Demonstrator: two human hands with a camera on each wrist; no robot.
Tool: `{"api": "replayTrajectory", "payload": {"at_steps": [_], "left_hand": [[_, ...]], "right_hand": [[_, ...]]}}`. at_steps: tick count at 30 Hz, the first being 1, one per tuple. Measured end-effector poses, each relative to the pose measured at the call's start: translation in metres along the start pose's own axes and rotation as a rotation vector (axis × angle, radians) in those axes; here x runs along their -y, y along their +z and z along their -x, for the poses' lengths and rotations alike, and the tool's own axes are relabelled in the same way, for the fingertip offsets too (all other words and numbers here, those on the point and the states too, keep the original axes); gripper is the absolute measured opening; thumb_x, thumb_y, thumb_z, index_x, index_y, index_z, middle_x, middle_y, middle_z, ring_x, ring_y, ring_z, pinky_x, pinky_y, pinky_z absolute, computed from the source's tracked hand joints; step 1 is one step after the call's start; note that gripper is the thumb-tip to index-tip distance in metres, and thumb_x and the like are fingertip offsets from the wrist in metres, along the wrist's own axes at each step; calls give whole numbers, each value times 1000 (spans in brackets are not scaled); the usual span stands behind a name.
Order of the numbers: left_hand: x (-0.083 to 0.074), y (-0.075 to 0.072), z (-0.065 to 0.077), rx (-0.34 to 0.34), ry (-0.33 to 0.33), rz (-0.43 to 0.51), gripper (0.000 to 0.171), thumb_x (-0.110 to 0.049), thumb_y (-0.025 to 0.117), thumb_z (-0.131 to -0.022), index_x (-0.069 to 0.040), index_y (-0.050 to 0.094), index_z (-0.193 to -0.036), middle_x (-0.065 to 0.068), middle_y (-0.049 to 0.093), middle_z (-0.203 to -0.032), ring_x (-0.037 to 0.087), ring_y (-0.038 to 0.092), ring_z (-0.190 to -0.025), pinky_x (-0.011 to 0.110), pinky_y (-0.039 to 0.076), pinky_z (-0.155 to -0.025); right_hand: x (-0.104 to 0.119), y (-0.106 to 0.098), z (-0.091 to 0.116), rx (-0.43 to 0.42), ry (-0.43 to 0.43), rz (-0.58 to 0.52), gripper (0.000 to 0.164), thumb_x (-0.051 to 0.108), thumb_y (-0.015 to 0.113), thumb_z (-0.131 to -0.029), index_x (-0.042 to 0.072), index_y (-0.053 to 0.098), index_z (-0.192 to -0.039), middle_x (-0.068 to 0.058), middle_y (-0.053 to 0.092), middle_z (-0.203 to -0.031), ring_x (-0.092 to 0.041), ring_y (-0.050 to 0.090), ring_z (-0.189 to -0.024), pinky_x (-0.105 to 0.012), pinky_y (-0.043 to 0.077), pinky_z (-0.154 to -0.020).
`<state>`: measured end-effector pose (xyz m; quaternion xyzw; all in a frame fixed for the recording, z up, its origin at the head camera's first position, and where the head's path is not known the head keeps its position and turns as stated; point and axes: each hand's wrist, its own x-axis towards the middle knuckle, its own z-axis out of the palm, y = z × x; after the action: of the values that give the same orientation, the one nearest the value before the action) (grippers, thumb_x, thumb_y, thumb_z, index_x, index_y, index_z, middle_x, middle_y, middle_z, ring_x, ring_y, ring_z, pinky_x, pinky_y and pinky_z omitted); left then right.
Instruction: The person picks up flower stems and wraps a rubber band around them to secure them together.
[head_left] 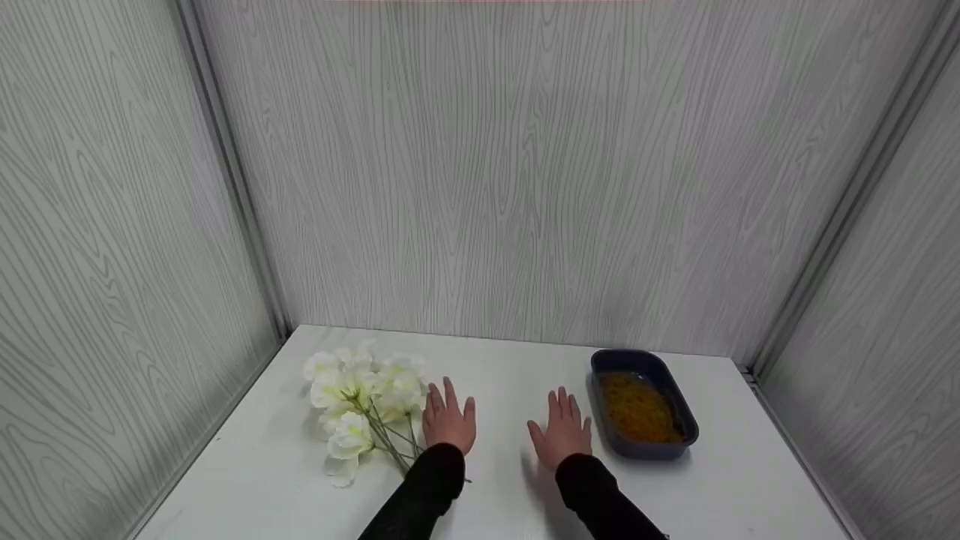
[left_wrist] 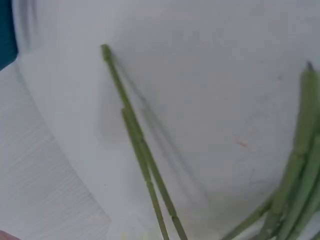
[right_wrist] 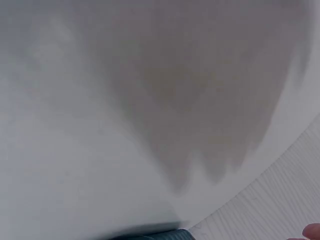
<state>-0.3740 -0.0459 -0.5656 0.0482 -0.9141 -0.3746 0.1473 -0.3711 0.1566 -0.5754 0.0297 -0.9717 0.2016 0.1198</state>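
Observation:
My left hand [head_left: 448, 426], fingers straight and spread, is over the table beside a bunch of white artificial flowers [head_left: 351, 436]. It holds nothing. The flowers lie on their side, with green stems [left_wrist: 135, 137] running under the left forearm in the head view. On the right, my right hand [head_left: 562, 436] also has its fingers extended and holds nothing. It casts a shadow on the tabletop in the right wrist view, where a fingertip [right_wrist: 312, 231] shows at the corner. Nearest to it is a dark blue rectangular tub [head_left: 651, 450] with an orange-brown mass [head_left: 637, 409] inside.
A white table [head_left: 495, 367] carries everything. Grey wood-grain panels [head_left: 480, 165] stand behind it and on both sides. The tub's edge [right_wrist: 155, 235] appears at the bottom of the right wrist view.

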Motion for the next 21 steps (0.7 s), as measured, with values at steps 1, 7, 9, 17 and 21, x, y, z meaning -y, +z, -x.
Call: {"api": "replayTrajectory", "payload": {"at_steps": [1, 7, 9, 17, 21], "left_hand": [[1, -5, -2, -3, -33, 53, 62, -37, 41, -99, -5, 20, -147, 29, 16, -150, 43, 16, -139, 56, 17, -110], [20, -50, -6, -66, -225, 362, 62, -35, 38, -99, 6, 24, -142, 36, 31, -139, 50, 27, -130, 56, 22, -107], [31, -66, -5, -99, -286, 482, 58, -36, 36, -99, 7, 30, -137, 35, 38, -132, 48, 35, -125, 53, 27, -104], [80, -108, 19, -101, -564, 825, 52, -37, 33, -98, 9, 32, -122, 17, 51, -95, 19, 55, -76, 30, 47, -65], [96, -110, 34, -6, -669, 936, 44, -30, 33, -98, 8, 35, -119, 3, 50, -74, 9, 51, -57, 25, 46, -53]], "right_hand": [[3, 0, 0, 9, 5, -15, 70, 45, 51, -92, 5, 29, -145, -15, 22, -153, -34, 19, -141, -62, 18, -107], [28, -3, 0, 114, 41, -205, 67, 42, 51, -93, 1, 32, -142, -20, 28, -149, -38, 27, -137, -57, 27, -106], [36, -4, 0, 166, 67, -304, 67, 42, 51, -94, -1, 32, -141, -22, 30, -147, -39, 29, -136, -54, 27, -107], [64, 1, 4, 346, 117, -504, 65, 48, 47, -94, -4, 43, -133, -25, 48, -132, -39, 45, -124, -49, 36, -101], [74, 9, 7, 391, 118, -503, 59, 47, 48, -93, -4, 53, -121, -21, 58, -117, -35, 55, -111, -47, 44, -93]]}}
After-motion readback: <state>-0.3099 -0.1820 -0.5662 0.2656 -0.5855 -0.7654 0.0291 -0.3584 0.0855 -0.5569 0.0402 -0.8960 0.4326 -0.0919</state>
